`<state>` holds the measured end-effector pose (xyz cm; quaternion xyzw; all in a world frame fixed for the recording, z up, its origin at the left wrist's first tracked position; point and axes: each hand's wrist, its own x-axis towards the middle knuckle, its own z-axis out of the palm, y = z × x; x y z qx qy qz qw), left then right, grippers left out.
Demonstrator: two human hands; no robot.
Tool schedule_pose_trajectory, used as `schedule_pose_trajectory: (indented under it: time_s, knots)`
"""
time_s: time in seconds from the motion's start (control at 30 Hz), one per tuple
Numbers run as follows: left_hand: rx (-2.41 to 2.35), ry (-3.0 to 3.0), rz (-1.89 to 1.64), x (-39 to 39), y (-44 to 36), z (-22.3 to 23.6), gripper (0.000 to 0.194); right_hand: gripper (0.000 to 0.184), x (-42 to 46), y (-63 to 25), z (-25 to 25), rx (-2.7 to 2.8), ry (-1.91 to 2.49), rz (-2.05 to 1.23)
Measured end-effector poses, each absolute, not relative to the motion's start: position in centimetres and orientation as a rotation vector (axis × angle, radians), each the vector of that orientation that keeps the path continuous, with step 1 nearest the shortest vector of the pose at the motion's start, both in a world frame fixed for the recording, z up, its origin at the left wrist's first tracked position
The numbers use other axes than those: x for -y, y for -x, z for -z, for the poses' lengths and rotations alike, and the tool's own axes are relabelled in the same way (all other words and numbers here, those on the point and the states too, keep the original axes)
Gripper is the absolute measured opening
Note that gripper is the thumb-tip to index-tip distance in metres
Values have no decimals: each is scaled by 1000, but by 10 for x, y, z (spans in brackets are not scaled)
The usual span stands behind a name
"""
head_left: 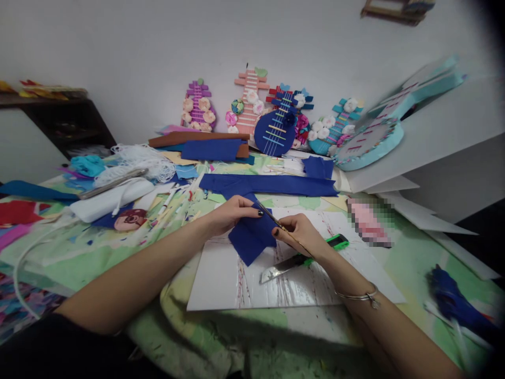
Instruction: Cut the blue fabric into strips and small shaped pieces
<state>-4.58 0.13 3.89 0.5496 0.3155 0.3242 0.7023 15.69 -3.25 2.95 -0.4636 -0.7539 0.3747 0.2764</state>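
My left hand (239, 211) is closed, thumb and fingers pinched on a dark blue fabric piece (252, 237) that hangs over a white board (213, 284). My right hand (298, 231) is closed around a slim dark-and-gold tool (282, 227), seen nearly edge-on, so its exact kind is unclear. The tool's thin dark end reaches up to my left fingertips. Beneath my right hand, a green and black utility knife (335, 242) lies on the board with its blade (274, 271) extended. Behind my hands lies a long blue fabric strip (276, 184).
Decorated lute-shaped crafts (276, 129) lean against the wall. Folded fabric (213, 149), white cord (138, 163) and a white power strip (112, 200) sit at left and back. At right are a large light-blue lute shape (374, 142), white boards (437, 216) and a blue-handled tool (457, 300).
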Motion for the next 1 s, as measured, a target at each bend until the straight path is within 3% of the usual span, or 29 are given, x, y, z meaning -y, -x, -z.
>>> schedule_pose_trajectory:
  time_s: [1.0]
  knots:
    - [-768, -1153, -704, 3, 42, -41, 11, 39, 35, -151, -34, 1995, 1358, -977]
